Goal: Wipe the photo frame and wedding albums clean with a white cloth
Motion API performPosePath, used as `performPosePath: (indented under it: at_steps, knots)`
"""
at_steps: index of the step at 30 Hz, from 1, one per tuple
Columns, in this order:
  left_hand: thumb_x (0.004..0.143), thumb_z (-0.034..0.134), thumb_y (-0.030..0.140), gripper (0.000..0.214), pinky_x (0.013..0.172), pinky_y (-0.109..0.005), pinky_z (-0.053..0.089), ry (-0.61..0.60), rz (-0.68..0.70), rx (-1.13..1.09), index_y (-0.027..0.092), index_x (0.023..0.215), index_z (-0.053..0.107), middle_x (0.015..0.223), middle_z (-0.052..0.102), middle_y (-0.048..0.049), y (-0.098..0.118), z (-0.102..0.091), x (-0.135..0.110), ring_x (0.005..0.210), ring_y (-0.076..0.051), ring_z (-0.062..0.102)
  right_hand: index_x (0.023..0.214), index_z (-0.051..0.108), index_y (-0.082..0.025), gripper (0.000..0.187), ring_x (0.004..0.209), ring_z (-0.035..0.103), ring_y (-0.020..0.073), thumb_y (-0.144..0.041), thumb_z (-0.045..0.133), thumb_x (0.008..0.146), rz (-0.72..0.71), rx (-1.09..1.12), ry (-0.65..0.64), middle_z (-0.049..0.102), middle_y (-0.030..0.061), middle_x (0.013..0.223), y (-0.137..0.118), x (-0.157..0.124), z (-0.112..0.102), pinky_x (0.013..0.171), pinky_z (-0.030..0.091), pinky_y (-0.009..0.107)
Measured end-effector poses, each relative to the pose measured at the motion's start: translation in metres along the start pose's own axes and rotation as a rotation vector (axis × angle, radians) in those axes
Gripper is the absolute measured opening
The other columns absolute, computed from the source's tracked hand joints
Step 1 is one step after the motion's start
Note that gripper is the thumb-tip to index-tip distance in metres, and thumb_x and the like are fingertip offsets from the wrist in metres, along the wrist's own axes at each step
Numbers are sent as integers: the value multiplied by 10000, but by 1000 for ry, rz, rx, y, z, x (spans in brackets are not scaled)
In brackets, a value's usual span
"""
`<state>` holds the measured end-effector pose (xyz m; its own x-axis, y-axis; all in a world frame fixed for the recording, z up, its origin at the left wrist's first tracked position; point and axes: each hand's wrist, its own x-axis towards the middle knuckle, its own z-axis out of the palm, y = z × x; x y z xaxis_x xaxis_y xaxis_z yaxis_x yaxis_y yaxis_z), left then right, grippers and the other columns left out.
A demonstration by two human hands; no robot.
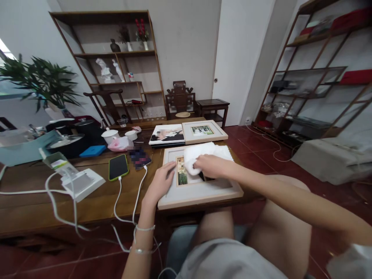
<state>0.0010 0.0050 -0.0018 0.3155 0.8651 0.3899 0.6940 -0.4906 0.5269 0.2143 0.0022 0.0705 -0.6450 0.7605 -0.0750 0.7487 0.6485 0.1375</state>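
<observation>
A framed photo (200, 199) with a light wood edge and pale mount lies flat near the table's front edge. My right hand (209, 164) is closed on a white cloth (200, 150), which is bunched against the frame's surface and hides its upper right part. My left hand (161, 179) rests along the frame's left side, fingers stretched out with nothing held in them. Part of the picture (182, 174) shows between my hands.
Behind lie another framed photo (205, 131) and a wedding picture panel (167, 133). On the left are a green-edged phone (118, 167), a second phone (140, 157), white charging cables (117, 205), a white box (87, 184) and a pink bag (119, 144).
</observation>
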Motion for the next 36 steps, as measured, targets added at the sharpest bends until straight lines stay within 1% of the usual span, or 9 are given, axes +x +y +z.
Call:
performPosePath:
  at_steps: [5, 8, 11, 15, 20, 23, 26, 31, 36]
  knots:
    - [843, 414, 183, 383, 1045, -374, 363, 10, 13, 4, 76, 1168, 586, 1248, 580, -131, 0, 2, 0, 1178, -215, 520, 768, 637, -171, 239, 658, 596, 190, -46, 448, 693, -163, 112, -23, 634, 78, 779, -47, -64, -18, 534, 330, 272]
    - [846, 409, 183, 381, 1043, -374, 365, 9, 14, 9, 77, 1164, 589, 1246, 582, -131, 0, 3, 0, 1181, -218, 518, 717, 610, -173, 215, 662, 588, 193, -42, 447, 665, -176, 150, 27, 632, 70, 771, -60, -76, -19, 536, 327, 276]
    - [845, 412, 184, 376, 1042, -378, 368, 11, 24, 1, 99, 1165, 590, 1245, 585, -118, 0, 2, 0, 1181, -216, 519, 772, 622, -171, 244, 700, 600, 209, -41, 439, 676, -106, 116, 74, 648, 80, 789, -55, -61, -7, 551, 342, 281]
    - [844, 418, 189, 371, 1038, -391, 372, 12, 19, -10, 115, 1162, 593, 1239, 590, -113, 0, 1, -1, 1180, -218, 521, 886, 643, -157, 294, 778, 616, 236, -42, 433, 714, 65, -14, 105, 666, 117, 864, -25, -17, 9, 589, 377, 288]
    - [838, 421, 184, 368, 1033, -407, 378, 12, 16, -18, 134, 1157, 598, 1234, 595, -102, 3, -2, 0, 1175, -221, 526, 970, 625, -95, 325, 898, 599, 287, -19, 396, 751, 183, -83, 148, 636, 186, 978, 15, 31, 9, 638, 401, 317]
    - [839, 417, 185, 369, 1033, -402, 379, 13, 10, -21, 127, 1154, 600, 1228, 599, -104, 4, -2, 0, 1177, -220, 525, 940, 637, -87, 321, 895, 603, 282, -4, 395, 745, 164, -93, 123, 642, 186, 958, 22, 41, 7, 641, 401, 313]
    - [841, 411, 186, 374, 1035, -394, 377, 10, 1, -23, 107, 1154, 598, 1231, 596, -115, 5, -1, -1, 1172, -219, 528, 903, 651, -123, 293, 851, 615, 258, -24, 429, 739, 98, -83, 77, 657, 152, 914, 10, 27, 7, 628, 396, 298]
    - [840, 408, 171, 369, 1035, -389, 377, 21, 13, -19, 119, 1150, 601, 1227, 600, -107, 1, 2, -1, 1164, -212, 534, 842, 655, -167, 259, 743, 618, 217, -51, 455, 726, -102, 11, 14, 662, 102, 830, -34, -26, -6, 588, 369, 281]
    - [840, 403, 157, 371, 1038, -384, 375, 27, 25, -27, 132, 1152, 601, 1233, 598, -93, -2, 2, -1, 1168, -206, 530, 788, 642, -170, 206, 683, 602, 209, -79, 465, 733, -235, 82, 55, 650, 86, 781, -67, -48, -15, 556, 351, 288]
